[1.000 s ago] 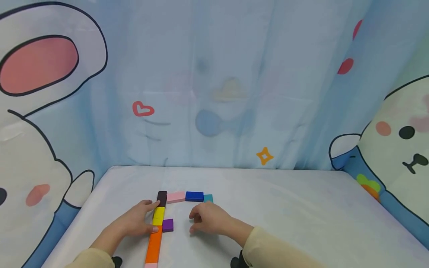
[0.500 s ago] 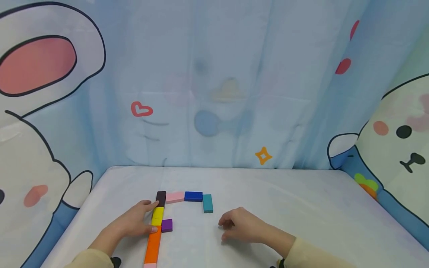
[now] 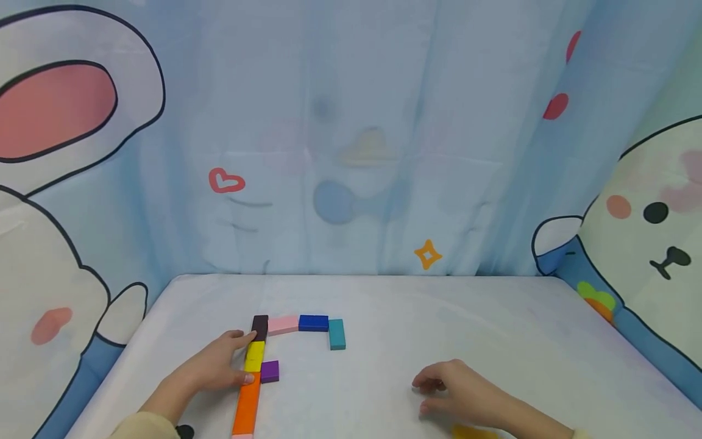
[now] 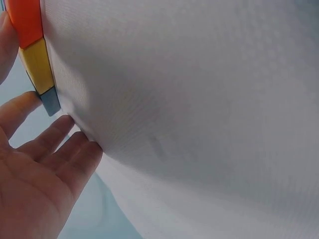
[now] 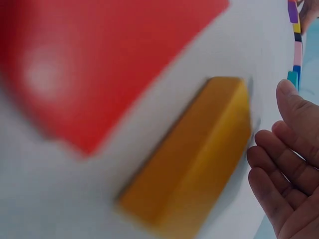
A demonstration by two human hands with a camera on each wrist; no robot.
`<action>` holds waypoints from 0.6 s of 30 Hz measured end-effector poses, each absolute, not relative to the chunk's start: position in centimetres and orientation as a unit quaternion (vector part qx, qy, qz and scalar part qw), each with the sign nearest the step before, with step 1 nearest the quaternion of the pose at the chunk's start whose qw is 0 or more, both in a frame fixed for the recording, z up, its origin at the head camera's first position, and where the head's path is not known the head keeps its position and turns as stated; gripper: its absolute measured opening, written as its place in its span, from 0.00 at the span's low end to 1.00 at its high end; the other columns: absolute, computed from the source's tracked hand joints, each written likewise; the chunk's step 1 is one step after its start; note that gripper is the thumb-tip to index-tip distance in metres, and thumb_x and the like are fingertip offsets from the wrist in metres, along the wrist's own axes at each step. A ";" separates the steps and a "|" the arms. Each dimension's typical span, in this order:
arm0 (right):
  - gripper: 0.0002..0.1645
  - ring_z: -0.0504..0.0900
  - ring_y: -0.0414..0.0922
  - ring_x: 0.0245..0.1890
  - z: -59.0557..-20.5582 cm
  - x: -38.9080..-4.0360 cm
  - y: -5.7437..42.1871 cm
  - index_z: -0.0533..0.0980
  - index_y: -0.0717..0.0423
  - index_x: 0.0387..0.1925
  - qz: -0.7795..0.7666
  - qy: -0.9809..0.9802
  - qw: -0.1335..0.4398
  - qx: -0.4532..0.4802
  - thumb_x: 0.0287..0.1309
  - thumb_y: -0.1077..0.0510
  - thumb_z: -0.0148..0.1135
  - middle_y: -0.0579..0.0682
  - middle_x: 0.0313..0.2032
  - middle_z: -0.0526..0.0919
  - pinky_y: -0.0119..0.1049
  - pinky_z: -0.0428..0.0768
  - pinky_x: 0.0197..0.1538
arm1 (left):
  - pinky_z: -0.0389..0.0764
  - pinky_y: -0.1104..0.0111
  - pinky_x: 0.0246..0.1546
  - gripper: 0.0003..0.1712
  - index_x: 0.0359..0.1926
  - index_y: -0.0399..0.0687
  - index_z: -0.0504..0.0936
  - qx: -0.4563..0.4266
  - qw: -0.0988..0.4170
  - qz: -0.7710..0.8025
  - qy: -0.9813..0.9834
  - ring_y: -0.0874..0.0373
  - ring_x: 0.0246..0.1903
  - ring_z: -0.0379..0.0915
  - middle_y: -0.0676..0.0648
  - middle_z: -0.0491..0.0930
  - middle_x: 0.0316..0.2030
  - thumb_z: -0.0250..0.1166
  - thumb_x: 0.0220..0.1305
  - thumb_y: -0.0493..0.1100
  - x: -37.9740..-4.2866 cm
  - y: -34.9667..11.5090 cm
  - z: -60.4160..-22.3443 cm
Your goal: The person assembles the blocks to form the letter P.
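My left hand (image 3: pixel 214 364) rests along a row of blocks, its index fingertip at the black block (image 3: pixel 260 327) and its thumb on the orange block (image 3: pixel 247 403). Between those two lies a yellow block (image 3: pixel 255 356). A purple block (image 3: pixel 270 371) touches the row's right side. From the black block, a pink block (image 3: pixel 283 324), a dark blue block (image 3: pixel 314 323) and a teal block (image 3: pixel 337 335) run rightward, the teal one turned toward me. My right hand (image 3: pixel 463 390) hovers over the table, fingers loosely bent and holding nothing. Nearest to it is an amber block (image 5: pixel 194 154).
A large red piece (image 5: pixel 114 59) lies beside the amber block in the right wrist view, blurred. White cloth covers the table (image 3: pixel 384 305). Behind its far edge hangs a light blue curtain (image 3: pixel 351 231) printed with cartoon animals.
My right hand has moved away from the teal block, to the right and toward me, uncovering that block. The left hand stays on the row. An amber block has come into the head view.
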State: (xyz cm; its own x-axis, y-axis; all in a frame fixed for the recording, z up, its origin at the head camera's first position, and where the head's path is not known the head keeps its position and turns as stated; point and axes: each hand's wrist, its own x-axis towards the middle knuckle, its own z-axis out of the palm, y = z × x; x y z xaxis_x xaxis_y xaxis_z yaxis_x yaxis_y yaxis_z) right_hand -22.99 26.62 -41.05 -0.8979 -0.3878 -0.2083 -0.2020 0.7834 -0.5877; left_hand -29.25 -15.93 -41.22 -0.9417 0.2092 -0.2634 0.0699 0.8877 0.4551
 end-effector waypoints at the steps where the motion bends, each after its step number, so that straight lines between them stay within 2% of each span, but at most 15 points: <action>1: 0.18 0.83 0.41 0.40 -41.1 -22.7 26.9 0.85 0.55 0.45 -0.292 0.931 0.170 -0.137 0.54 0.52 0.78 0.43 0.42 0.88 0.43 0.87 0.49 | 0.71 0.34 0.65 0.49 0.76 0.48 0.67 0.074 0.155 0.226 0.959 0.29 0.69 0.62 0.28 0.63 0.71 0.78 0.55 0.48 -29.2 -16.0 -41.3; 6: 0.21 0.84 0.45 0.45 -41.7 -21.1 28.5 0.84 0.58 0.48 -0.311 0.928 0.199 -0.045 0.55 0.53 0.76 0.48 0.45 0.89 0.50 0.86 0.54 | 0.70 0.34 0.65 0.49 0.75 0.48 0.67 0.083 0.151 0.226 0.959 0.29 0.69 0.62 0.28 0.63 0.71 0.78 0.55 0.48 -29.2 -16.1 -41.4; 9: 0.23 0.84 0.47 0.46 -42.1 -20.2 30.0 0.83 0.59 0.51 -0.325 0.922 0.208 -0.023 0.57 0.52 0.74 0.49 0.47 0.88 0.52 0.86 0.55 | 0.70 0.34 0.65 0.49 0.75 0.48 0.67 0.084 0.150 0.224 0.959 0.29 0.69 0.62 0.28 0.63 0.72 0.78 0.55 0.49 -29.3 -16.1 -41.3; 18: 0.24 0.81 0.45 0.41 -43.5 -18.0 33.5 0.82 0.63 0.52 -0.328 0.924 0.191 0.043 0.54 0.57 0.76 0.51 0.46 0.88 0.49 0.88 0.51 | 0.70 0.34 0.65 0.49 0.76 0.48 0.67 0.080 0.151 0.223 0.960 0.29 0.69 0.62 0.28 0.63 0.72 0.78 0.55 0.48 -29.2 -16.0 -41.0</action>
State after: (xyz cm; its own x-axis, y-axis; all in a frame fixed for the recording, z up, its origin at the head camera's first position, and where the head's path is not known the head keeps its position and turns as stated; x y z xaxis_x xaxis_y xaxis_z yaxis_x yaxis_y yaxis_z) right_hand -18.03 33.48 -43.54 -0.9232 -0.0463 -0.3815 0.2047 0.7809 -0.5902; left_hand -29.22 -15.98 -41.03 -0.9413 0.2210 -0.2550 0.0858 0.8875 0.4528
